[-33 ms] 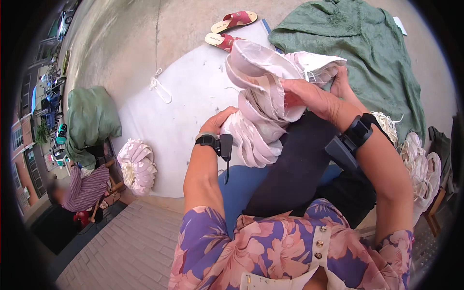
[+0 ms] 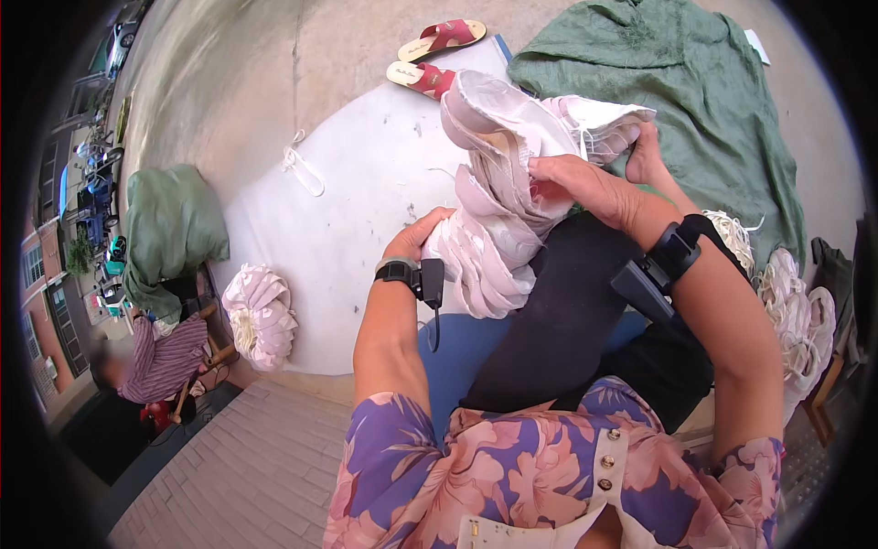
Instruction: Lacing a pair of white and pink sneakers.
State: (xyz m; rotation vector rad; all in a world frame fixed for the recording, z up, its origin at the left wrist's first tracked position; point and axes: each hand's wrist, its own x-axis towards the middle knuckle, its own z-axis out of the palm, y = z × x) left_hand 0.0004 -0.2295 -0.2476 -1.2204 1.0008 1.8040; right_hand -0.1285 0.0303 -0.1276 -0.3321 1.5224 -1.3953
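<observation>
A long stack of nested, curved pale pink cloth pieces (image 2: 494, 220) with frayed white edges lies across my lap and stretches away from me. My left hand (image 2: 416, 236) is closed on the near left side of the stack, its fingertips hidden behind the cloth. On the right side, my right hand (image 2: 581, 188) grips the stack's edge, thumb on top and the other fingers mostly hidden beneath. White threads hang at the far end of the stack, beside my bare foot (image 2: 646, 156).
A white sheet (image 2: 357, 183) covers the ground, with a white cord loop (image 2: 302, 166) and a round pink cloth bundle (image 2: 260, 317) on it. Red slippers (image 2: 453, 35), green cloth (image 2: 668, 82) and more pink bundles (image 2: 796, 316) surround me. At left sits another person (image 2: 165, 361).
The far upper part of the stack has swung slightly to the right. My left hand has shifted a little to the right, and my right hand has barely moved.
</observation>
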